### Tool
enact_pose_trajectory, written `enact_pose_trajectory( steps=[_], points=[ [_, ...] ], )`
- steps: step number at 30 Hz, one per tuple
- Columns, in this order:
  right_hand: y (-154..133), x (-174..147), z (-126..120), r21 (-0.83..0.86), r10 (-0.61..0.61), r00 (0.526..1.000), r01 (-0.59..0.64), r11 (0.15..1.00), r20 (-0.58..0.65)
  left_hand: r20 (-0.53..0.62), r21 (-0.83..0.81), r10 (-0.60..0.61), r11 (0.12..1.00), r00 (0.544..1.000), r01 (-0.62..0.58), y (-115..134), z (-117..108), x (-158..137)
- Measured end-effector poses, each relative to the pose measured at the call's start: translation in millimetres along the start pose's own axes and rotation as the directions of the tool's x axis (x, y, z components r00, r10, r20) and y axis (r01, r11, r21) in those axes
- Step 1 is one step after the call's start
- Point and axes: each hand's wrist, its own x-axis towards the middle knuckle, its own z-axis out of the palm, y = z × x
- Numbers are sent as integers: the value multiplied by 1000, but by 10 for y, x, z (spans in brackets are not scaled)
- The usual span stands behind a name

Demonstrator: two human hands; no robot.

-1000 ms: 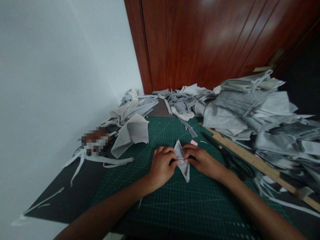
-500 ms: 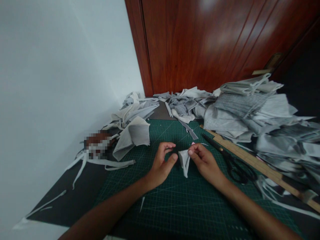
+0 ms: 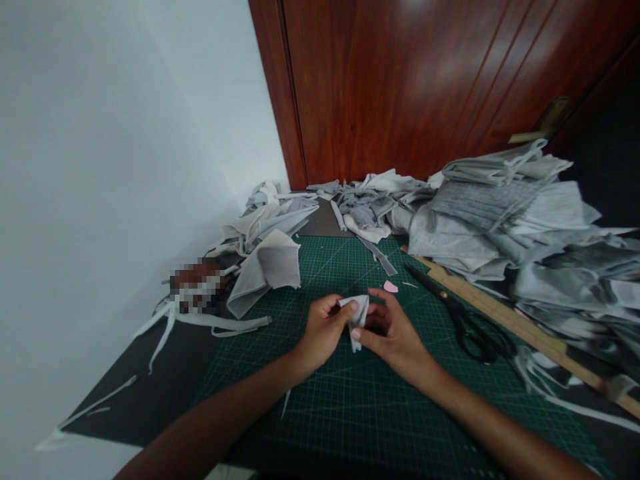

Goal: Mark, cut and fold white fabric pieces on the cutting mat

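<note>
A small folded piece of light grey fabric (image 3: 361,308) is held between my two hands, just above the green cutting mat (image 3: 340,427). It tapers downward to a narrow lower end. My left hand (image 3: 324,330) pinches its upper left part, thumb on the front face. My right hand (image 3: 397,333) has its thumb on the lower part and its fingers curved around the right side; the fingertips behind are partly hidden. A pink scrap (image 3: 391,287) lies on the mat just beyond my right hand. Black-handled scissors (image 3: 463,320) rest to the right.
A wooden ruler (image 3: 493,303) runs diagonally beside the scissors. Grey fabric pieces are heaped high at the right (image 3: 505,220), with more scraps at the back (image 3: 367,207). On the left lie a folded grey piece (image 3: 267,270) and loose strips (image 3: 240,325) near the white wall (image 3: 125,167).
My left hand has closed on the folded fabric. My right hand has shifted its grip from the top right corner to the lower side. The piece has moved slightly left, uncovering the pink scrap.
</note>
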Motion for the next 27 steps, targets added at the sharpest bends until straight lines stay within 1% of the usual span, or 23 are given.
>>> enact_pose_trajectory(
  steps=[3,5,7,9,12,14,15,17,19,21,23,25,27],
  points=[
    [56,-23,52,12,9,999,-8,1000,-41,18,-47,-44,998,999,45,1,7,0],
    [49,-11,26,-6,18,999,-18,1000,-27,26,-72,-61,995,998,62,5,17,-8],
    [12,18,-38,-70,42,999,-41,997,7,21,-88,-53,995,998,55,1,28,-13],
    [-27,52,-109,-155,46,999,-45,987,5,34,-102,-44,994,998,47,-14,36,-9],
    [-46,90,-174,-263,-50,997,34,964,-53,85,-118,-32,992,996,42,-44,42,9],
    [-33,100,-180,-309,-121,991,96,946,-64,115,-99,-18,995,993,29,-54,37,19],
    [-27,99,-175,-327,-149,987,122,937,-60,136,-72,-9,997,991,19,-53,32,22],
    [-21,92,-163,-369,-189,982,170,914,-15,182,-6,6,1000,983,-4,-42,17,22],
    [-25,85,-158,-415,-202,979,199,888,37,215,31,15,999,977,-22,-28,1,19],
    [-30,89,-168,-431,-176,983,180,884,51,184,29,24,999,983,-30,-25,-11,18],
    [-34,109,-194,-402,-119,992,124,907,37,105,25,36,999,994,-39,-36,-19,22],
    [-42,141,-226,-326,-56,998,60,944,23,27,33,41,999,999,-42,-58,-26,31],
    [-60,176,-252,-222,-22,1000,20,975,-7,9,35,29,999,1000,-30,-83,-30,39]
  ],
)
